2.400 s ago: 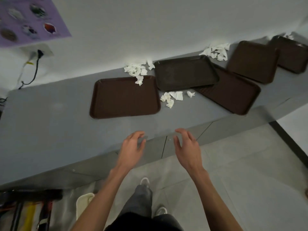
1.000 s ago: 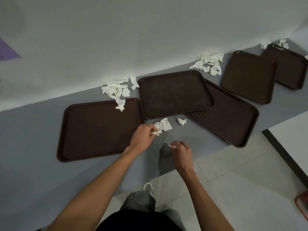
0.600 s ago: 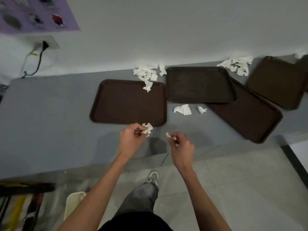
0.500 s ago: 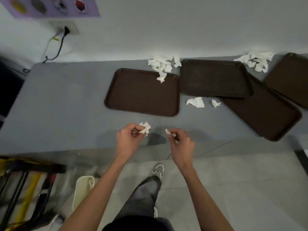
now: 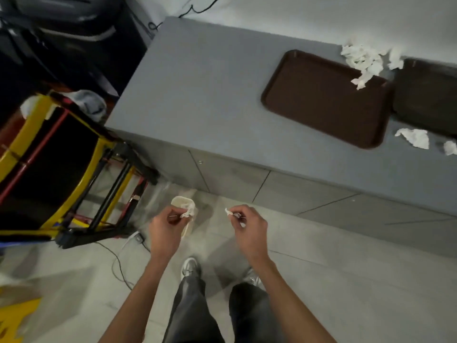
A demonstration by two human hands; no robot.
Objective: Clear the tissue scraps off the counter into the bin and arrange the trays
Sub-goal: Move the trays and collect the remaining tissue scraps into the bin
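Observation:
My left hand (image 5: 166, 229) pinches a crumpled white tissue scrap (image 5: 188, 210) right above a small cream bin (image 5: 182, 202) on the floor. A smaller tissue scrap (image 5: 228, 212) is pinched in my right hand (image 5: 248, 229), which hangs to the right of the bin. Both hands are off the grey counter (image 5: 197, 100), in front of its face. On the counter lies a brown tray (image 5: 324, 100), with a darker tray (image 5: 427, 100) beside it at the right edge. A tissue pile (image 5: 363, 60) sits at the wall, overlapping the brown tray's corner. Two loose scraps (image 5: 415, 137) lie by the trays' front.
A yellow and black folding frame (image 5: 57, 169) stands on the floor to the left of the bin. Cables (image 5: 118, 263) run over the grey floor tiles near my feet. Dark equipment (image 5: 61, 33) fills the upper left corner beside the counter's end.
I have turned left and down from the counter. Both hands, each still pinching its tissue scrap, have come off the counter edge down over the floor, the left one above the bin.

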